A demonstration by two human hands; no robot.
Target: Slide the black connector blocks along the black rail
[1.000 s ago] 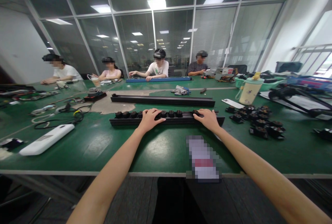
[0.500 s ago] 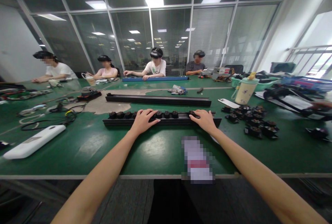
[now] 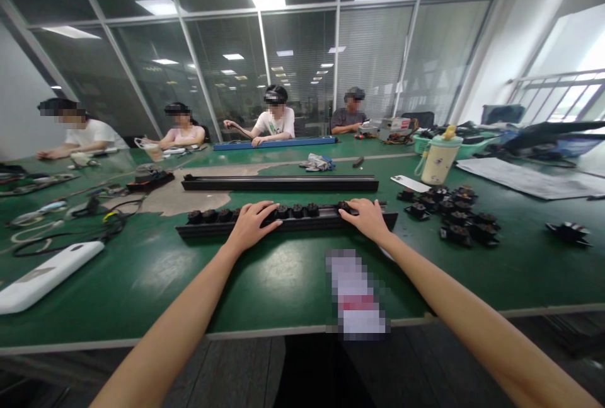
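A long black channel rail [image 3: 302, 225] lies across the table in front of me, holding a row of round black socket modules [image 3: 297, 210]. My left hand [image 3: 253, 222] is wrapped over the rail near its middle, thumb along the front wall and fingers across the top, hiding some modules. Toward the rail's right end, my right hand [image 3: 366, 215] closes on one black socket module [image 3: 344, 206] sitting in the channel. Between the two hands, several modules and a bare stretch of channel show. Behind lies a second black rail [image 3: 283, 183].
Loose black modules [image 3: 460, 215] cluster at right, near a white phone [image 3: 410, 183] and a cup [image 3: 439, 159]. A blurred-out item [image 3: 357, 294] lies at the front edge. Left are a white power bank-like object [image 3: 51, 275] and cables [image 3: 111, 215]. Several people sit opposite.
The view has shifted a little to the right. At the far right, a hand and dark bundle have left the papers. Both my hands keep their places on the rail.
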